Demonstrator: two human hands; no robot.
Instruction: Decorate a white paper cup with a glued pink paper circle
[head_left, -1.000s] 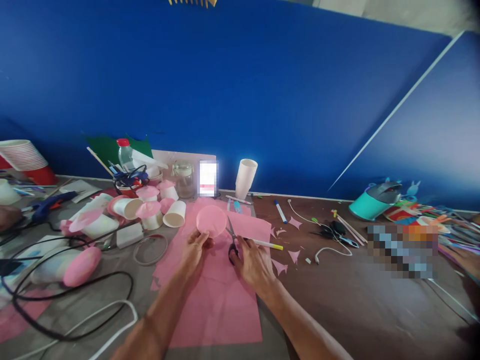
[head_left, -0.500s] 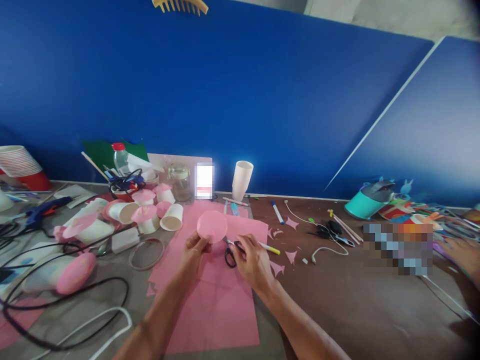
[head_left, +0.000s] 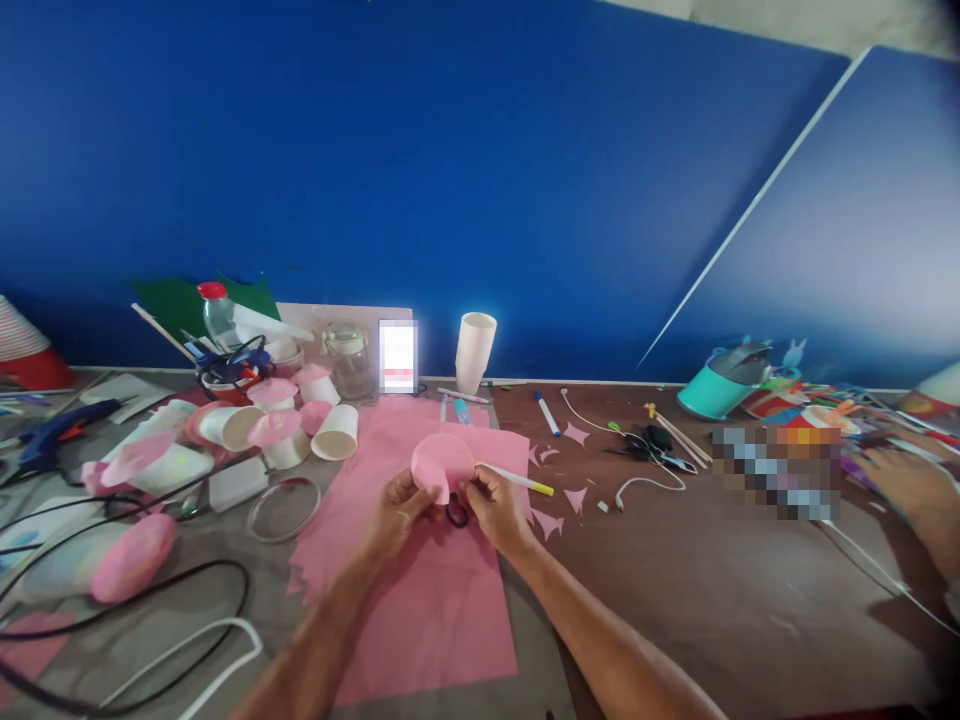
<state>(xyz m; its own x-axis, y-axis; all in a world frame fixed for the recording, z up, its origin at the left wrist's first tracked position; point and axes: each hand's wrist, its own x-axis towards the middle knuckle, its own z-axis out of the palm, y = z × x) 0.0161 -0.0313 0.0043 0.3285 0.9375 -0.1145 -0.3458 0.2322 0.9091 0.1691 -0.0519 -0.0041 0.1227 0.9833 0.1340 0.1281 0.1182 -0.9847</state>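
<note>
A pink paper disc (head_left: 442,462) is held above the pink sheets by both hands, with a cut or gap showing at its lower edge. My left hand (head_left: 399,512) pinches the disc at its lower left, thumb on top. At the lower right, my right hand (head_left: 495,510) has its fingers closed on the disc's edge. Under the disc, between the hands, a black handle loop of the scissors (head_left: 457,514) shows; their blades are hidden. Pink paper sheets (head_left: 450,610) lie beneath my hands. A yellow-tipped marker (head_left: 529,482) lies just beyond my right hand.
On the left are paper cups with pink discs (head_left: 285,440), cables (head_left: 240,590) and a glue gun (head_left: 67,430). White stacked cups (head_left: 475,350) stand at the back beside a lit phone (head_left: 398,355). Pink scraps (head_left: 576,500) lie right. Another person's hand (head_left: 904,475) is far right.
My right hand has let go of the scissors and now grips the disc's edge. The disc has moved slightly right and down, and its lower edge now shows a gap. The view has shifted slightly.
</note>
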